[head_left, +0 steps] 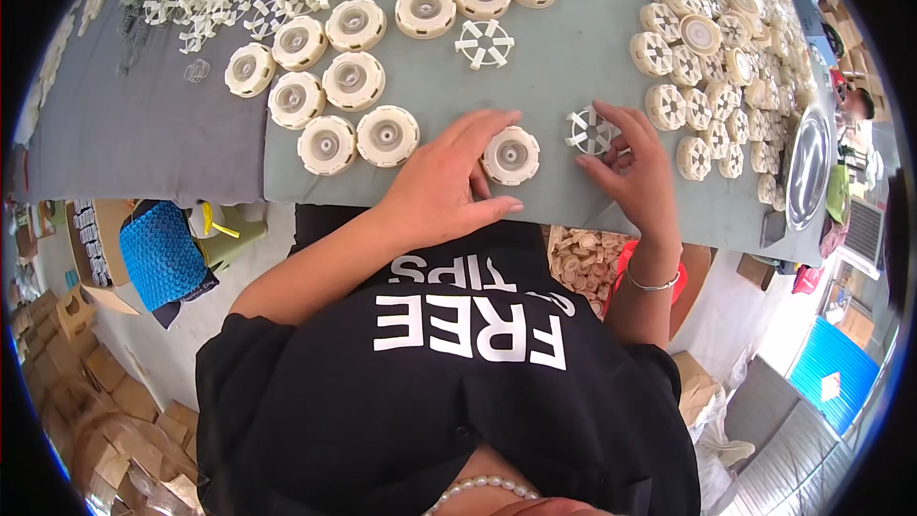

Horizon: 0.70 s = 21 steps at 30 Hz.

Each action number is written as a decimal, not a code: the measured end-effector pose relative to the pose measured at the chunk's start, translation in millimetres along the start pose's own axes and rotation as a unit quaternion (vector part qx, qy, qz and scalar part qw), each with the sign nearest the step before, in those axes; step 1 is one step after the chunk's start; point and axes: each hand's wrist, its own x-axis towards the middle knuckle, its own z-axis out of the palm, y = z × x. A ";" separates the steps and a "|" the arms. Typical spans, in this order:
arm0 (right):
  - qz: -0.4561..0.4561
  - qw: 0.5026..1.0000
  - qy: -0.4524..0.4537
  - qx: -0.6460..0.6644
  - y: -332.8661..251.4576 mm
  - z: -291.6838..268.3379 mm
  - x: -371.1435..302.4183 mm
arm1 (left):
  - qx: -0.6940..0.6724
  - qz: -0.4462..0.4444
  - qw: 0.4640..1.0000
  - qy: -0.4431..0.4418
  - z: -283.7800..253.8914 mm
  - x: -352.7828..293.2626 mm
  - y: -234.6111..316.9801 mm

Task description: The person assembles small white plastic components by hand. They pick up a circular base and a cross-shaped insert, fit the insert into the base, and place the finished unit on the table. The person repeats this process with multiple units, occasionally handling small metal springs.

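Note:
My left hand (449, 177) curves around the left side of a round cream plastic housing (510, 155) lying on the table, its thumb and fingers spread apart. A gap shows between the thumb and the housing's near edge. To the right, the index finger and thumb of my right hand (629, 158) close around the edge of a white spoked ring (588, 132). Part of that ring is hidden behind the fingers. Another white spoked ring (484, 44) lies flat further back. Several more cream housings (353, 81) sit in rows to the left, their round centres facing up.
Spoked rings (201, 0) are heaped at the far left, near a small wire spring (197, 71). Several assembled round parts (707, 96) crowd the table's right side, beside a shiny metal tray (810, 167). Below the front edge, a box holds cream parts (585, 260).

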 end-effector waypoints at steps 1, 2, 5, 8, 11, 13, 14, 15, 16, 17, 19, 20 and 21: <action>-0.012 1.000 0.002 0.010 -2.6 -0.6 1.5 | -0.016 0.000 1.000 0.003 0.0 -0.8 -1.0; -0.025 0.999 0.004 0.020 -5.6 -0.8 1.4 | -0.032 0.000 0.999 0.006 0.2 -1.6 -2.5; -0.137 0.988 -0.038 0.060 -13.1 5.3 1.1 | -0.067 -0.003 0.998 0.009 0.3 -1.7 -7.0; -0.188 0.977 -0.090 0.053 -31.8 14.9 1.4 | -0.076 0.000 0.997 0.013 0.0 0.2 -9.8; -0.209 0.974 -0.088 0.024 -37.6 21.4 7.3 | -0.074 0.001 0.997 0.023 2.7 1.4 -13.4; -0.217 0.971 -0.092 0.041 -47.0 18.5 10.3 | -0.076 0.001 0.997 0.026 3.1 1.7 -14.7; -0.230 0.968 -0.091 0.026 -46.5 22.5 11.2 | -0.078 0.001 0.997 0.025 2.5 1.6 -14.3; -0.244 0.966 -0.091 0.011 -44.6 28.0 13.1 | -0.080 0.001 0.996 0.025 2.0 1.5 -13.6; -0.257 0.962 -0.089 -0.005 -43.4 31.0 15.0 | -0.085 -0.003 0.996 0.023 1.0 1.6 -11.8; -0.244 0.964 -0.103 0.003 -43.4 31.2 16.1 | -0.091 -0.007 0.996 0.021 0.1 1.2 -9.0; -0.219 0.967 -0.130 0.019 -43.7 32.1 17.9 | -0.096 -0.006 0.995 0.021 -0.1 0.7 -8.5; -0.216 0.967 -0.137 0.017 -43.2 32.5 18.7 | -0.096 -0.001 0.995 0.023 0.6 0.5 -9.4; -0.213 0.966 -0.144 0.016 -42.1 32.2 19.4 | -0.095 0.004 0.995 0.025 1.0 0.1 -10.0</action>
